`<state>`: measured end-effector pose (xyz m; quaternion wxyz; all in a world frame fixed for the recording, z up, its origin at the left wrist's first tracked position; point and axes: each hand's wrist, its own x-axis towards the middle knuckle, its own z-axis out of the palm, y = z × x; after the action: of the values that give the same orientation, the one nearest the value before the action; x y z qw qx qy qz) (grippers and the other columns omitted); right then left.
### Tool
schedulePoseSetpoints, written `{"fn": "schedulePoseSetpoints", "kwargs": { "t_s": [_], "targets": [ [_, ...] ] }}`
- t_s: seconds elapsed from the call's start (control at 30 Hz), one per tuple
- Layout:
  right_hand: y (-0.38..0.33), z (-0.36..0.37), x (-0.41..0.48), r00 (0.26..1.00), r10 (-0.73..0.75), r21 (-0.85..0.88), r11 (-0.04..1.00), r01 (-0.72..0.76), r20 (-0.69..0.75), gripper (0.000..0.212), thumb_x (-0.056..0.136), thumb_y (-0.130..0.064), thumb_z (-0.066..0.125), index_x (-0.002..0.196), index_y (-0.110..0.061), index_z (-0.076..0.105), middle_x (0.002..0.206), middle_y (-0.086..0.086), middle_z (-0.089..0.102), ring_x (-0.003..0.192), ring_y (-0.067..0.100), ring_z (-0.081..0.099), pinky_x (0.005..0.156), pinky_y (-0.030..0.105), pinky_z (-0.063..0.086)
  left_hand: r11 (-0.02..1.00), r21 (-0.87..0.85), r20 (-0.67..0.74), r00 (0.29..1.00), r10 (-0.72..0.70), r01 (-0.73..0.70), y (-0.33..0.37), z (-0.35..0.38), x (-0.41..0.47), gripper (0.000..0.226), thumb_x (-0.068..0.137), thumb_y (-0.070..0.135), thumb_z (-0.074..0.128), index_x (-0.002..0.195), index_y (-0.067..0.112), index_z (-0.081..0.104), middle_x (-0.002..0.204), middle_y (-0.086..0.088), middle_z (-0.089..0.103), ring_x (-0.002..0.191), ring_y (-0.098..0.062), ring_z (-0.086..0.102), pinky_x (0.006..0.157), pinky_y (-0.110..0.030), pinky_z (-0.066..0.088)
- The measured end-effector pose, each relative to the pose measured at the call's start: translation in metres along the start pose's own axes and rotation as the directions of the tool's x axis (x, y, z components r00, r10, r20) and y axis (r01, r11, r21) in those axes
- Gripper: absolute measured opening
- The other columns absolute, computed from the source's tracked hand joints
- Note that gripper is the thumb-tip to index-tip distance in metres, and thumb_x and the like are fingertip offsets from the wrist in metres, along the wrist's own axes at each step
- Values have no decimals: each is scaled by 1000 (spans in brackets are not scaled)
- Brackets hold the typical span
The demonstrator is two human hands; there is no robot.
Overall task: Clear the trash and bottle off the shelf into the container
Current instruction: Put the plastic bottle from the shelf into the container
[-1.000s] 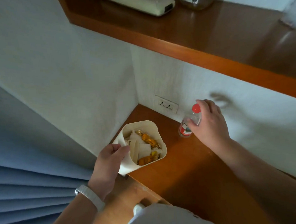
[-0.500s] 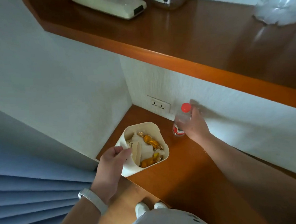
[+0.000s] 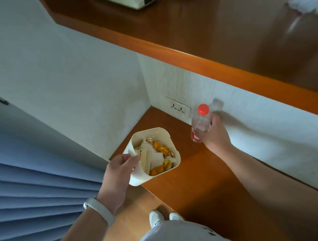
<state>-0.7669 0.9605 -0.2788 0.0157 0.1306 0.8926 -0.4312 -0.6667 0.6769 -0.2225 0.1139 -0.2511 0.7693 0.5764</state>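
Grips the bottle (image 3: 200, 125) round its lower body with the right hand (image 3: 214, 135), upright, just right of the container (image 3: 177, 156); cannot tell whether its base touches the shelf (image 3: 196, 176). Holds the container by its left wall with the left hand (image 3: 120, 172), thumb over the rim, wrappers (image 3: 161, 148) and paper heaped inside. Best to lift straight up, clear the container's rim, then lay the bottle slanted across the heap. Keep the container level and firmly pinched against the added weight.
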Motion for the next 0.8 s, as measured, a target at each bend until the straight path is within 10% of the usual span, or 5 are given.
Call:
{"fn": "schedulePoseSetpoints", "kwargs": {
  "t_s": [0.23, 0.5, 0.8],
  "targets": [
    [-21, -23, -14, 983, -146, 258, 951, 172, -116, 55, 71, -46, 76, 112, -26, 44, 107, -2, 58, 95, 11, 61, 66, 19, 51, 998, -64, -32, 999, -7, 5, -4, 2, 2, 42, 71, 50, 71, 94, 16, 70, 94, -12, 69, 96, -30, 66, 93, -51, 56],
    [-51, -37, -52, 989, -151, 626, 770, 120, -4, 67, 72, -48, 74, 127, -21, 47, 116, 4, 62, 109, 13, 64, 79, 30, 59, 999, -35, -18, 999, 28, -28, -6, 4, -2, 38, 75, 49, 69, 94, 16, 70, 90, -10, 68, 91, -28, 65, 83, -42, 58],
    [-65, -3, -95, 926, -247, 625, 780, 15, 286, 48, 85, -31, 75, 123, -25, 47, 114, 1, 62, 107, 8, 64, 78, 31, 60, 996, -28, 7, 997, 79, -79, -4, 13, -16, 17, 97, 33, 63, 100, 17, 70, 94, -8, 72, 93, -23, 68, 79, -34, 56]
  ]
}}
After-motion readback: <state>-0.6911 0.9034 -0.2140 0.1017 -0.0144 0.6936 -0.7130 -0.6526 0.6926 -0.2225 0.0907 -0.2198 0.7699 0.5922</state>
